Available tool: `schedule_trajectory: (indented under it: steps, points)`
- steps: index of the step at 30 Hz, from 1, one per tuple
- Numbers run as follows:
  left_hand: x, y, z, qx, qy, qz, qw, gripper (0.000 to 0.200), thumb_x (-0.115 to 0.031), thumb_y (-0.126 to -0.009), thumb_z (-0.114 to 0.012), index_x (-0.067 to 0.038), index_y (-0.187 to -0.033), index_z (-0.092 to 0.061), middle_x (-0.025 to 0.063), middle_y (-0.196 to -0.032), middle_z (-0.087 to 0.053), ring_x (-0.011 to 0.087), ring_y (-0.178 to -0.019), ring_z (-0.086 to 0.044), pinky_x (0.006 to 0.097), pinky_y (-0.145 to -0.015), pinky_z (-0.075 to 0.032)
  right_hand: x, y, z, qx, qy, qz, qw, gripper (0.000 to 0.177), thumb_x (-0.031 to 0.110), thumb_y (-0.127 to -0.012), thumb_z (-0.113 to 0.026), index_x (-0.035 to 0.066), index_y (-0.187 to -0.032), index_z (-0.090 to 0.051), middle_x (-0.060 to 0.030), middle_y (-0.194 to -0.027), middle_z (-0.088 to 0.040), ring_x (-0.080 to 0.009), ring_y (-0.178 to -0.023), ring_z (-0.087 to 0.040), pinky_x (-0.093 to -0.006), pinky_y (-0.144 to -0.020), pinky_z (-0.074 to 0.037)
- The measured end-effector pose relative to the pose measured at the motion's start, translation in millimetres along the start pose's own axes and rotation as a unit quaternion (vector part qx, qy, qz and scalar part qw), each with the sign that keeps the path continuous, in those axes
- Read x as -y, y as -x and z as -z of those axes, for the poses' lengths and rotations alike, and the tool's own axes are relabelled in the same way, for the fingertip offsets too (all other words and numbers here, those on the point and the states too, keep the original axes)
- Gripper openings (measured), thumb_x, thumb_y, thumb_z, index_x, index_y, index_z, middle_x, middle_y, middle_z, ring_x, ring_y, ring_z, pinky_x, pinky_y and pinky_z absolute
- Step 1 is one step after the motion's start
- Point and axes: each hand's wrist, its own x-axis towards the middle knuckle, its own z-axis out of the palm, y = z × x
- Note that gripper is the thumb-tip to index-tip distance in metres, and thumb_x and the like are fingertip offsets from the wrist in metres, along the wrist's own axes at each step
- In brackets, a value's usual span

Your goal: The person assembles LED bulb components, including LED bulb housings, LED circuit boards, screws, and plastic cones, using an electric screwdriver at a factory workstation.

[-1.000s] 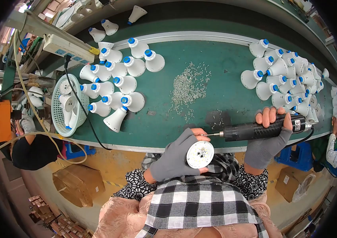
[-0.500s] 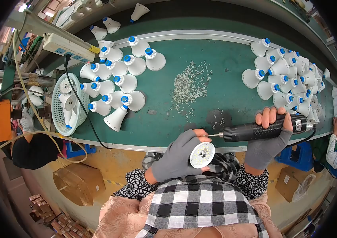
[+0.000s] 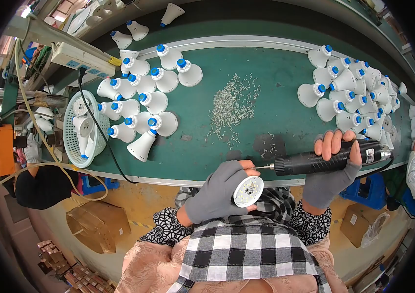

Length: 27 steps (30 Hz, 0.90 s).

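Note:
My left hand [image 3: 217, 191], in a grey fingerless glove, is closed around a white round lamp piece [image 3: 248, 191] whose disc face with small dots is turned up. My right hand [image 3: 333, 168], gloved the same way, grips a black electric screwdriver [image 3: 300, 163] lying level and pointing left. The tip of its thin metal bit is at the fingertips of my left hand; whether a screw is there is too small to tell. Beyond my hands, a loose pile of small screws [image 3: 232, 105] is spread on the green table [image 3: 266, 63].
White lamp housings with blue caps stand at the left [image 3: 154, 102] and in a dense group at the right [image 3: 344, 95]. A pale green basket [image 3: 101, 139] holds lamp parts. A black cable [image 3: 101, 128] hangs from the power strip [image 3: 83, 59]. Other people are at both sides.
The black screwdriver and my right hand have shifted very slightly to the right. My left hand still holds the lamp piece. At the far right, another person's arm has moved.

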Motion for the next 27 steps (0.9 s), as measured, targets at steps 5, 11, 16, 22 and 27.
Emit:
schedule_trajectory:
  steps: [5, 11, 16, 22, 27]
  points:
    - [1, -2, 2, 0.021, -0.022, -0.013, 0.999, 0.065, -0.028, -0.065, -0.086, -0.01, -0.121, -0.058, 0.0122, -0.125, -0.051, 0.0307, -0.114, -0.055, 0.038, -0.092, -0.049, -1, -1, 2, 0.112, -0.029, 0.011, 0.993, 0.026, 0.028, -0.09, -0.056, 0.009, -0.102, -0.044, -0.0039, -0.073, -0.046, -0.0144, -0.056, -0.046, -0.0316, -0.059, -0.043]
    - [2, -5, 2, -0.016, 0.101, 0.02, 0.995, 0.064, -0.027, -0.065, -0.084, -0.011, -0.12, -0.053, 0.0105, -0.125, -0.051, 0.0296, -0.117, -0.052, 0.0385, -0.095, -0.046, 6, 4, -5, 0.032, -0.029, 0.054, 0.998, 0.028, 0.03, -0.089, -0.056, 0.008, -0.101, -0.044, -0.0036, -0.073, -0.046, -0.014, -0.056, -0.046, -0.0305, -0.057, -0.043]
    - [-1, 5, -1, 0.01, 0.165, 0.17, 0.972, 0.065, -0.031, -0.067, -0.082, -0.012, -0.12, -0.051, 0.008, -0.119, -0.053, 0.0297, -0.115, -0.052, 0.0396, -0.094, -0.046, 17, 12, -11, -0.005, -0.037, 0.073, 0.997, 0.027, 0.031, -0.091, -0.055, 0.008, -0.102, -0.045, -0.003, -0.072, -0.045, -0.0127, -0.057, -0.045, -0.0299, -0.058, -0.041]
    - [-6, 1, -5, -0.018, 0.104, 0.143, 0.984, 0.064, -0.031, -0.068, -0.082, -0.012, -0.12, -0.051, 0.0067, -0.109, -0.053, 0.0291, -0.109, -0.051, 0.0407, -0.09, -0.046, 17, 28, -16, 0.048, 0.001, 0.099, 0.994, 0.029, 0.028, -0.089, -0.061, 0.009, -0.103, -0.044, -0.0042, -0.073, -0.049, -0.0151, -0.057, -0.05, -0.0316, -0.059, -0.046]
    - [-4, 1, -6, -0.034, 0.049, 0.118, 0.991, 0.069, -0.029, -0.063, -0.087, -0.01, -0.119, -0.052, 0.0094, -0.11, -0.059, 0.0268, -0.101, -0.06, 0.0347, -0.086, -0.048, 18, 34, -27, 0.086, 0.036, 0.078, 0.993, 0.03, 0.028, -0.087, -0.063, 0.01, -0.097, -0.041, -0.0024, -0.07, -0.043, -0.0139, -0.059, -0.048, -0.0298, -0.06, -0.041]
